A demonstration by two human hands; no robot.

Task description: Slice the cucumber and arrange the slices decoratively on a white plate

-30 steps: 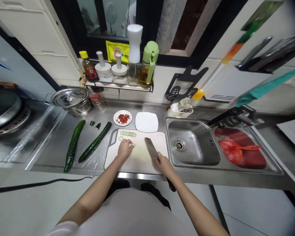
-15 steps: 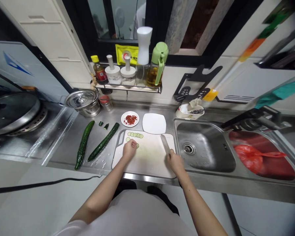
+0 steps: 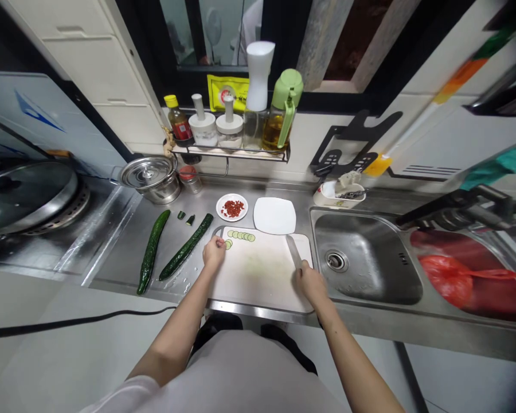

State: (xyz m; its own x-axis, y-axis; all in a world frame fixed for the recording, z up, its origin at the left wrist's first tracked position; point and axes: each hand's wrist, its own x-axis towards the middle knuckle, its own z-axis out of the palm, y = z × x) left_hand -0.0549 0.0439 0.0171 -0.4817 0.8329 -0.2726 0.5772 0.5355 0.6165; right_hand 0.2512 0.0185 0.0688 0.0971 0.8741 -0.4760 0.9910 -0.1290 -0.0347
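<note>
My right hand (image 3: 310,281) is wrapped round the handle of a kitchen knife (image 3: 293,250), whose blade lies over the right side of the white cutting board (image 3: 258,287). At the board's upper left, my left hand (image 3: 215,252) is closed in a pinch at a cucumber slice (image 3: 229,244), which seems to overlap another slice. Just above, a row of several overlapping cucumber slices (image 3: 241,236) lies along the board's far edge. Two dark green cucumbers, one nearer (image 3: 186,248) and one farther left (image 3: 153,252), rest on the steel counter.
Behind the board stand a white plate (image 3: 274,215) and a small dish of chopped red pieces (image 3: 232,207). Two cucumber ends (image 3: 190,220) lie near the cucumbers. A sink (image 3: 370,258) borders the board on the right; a lidded pot (image 3: 152,180) stands back left.
My left hand has moved left, taking a cucumber slice from mid-board to beside the single slice at the upper left. My right hand still holds the knife in about the same place.
</note>
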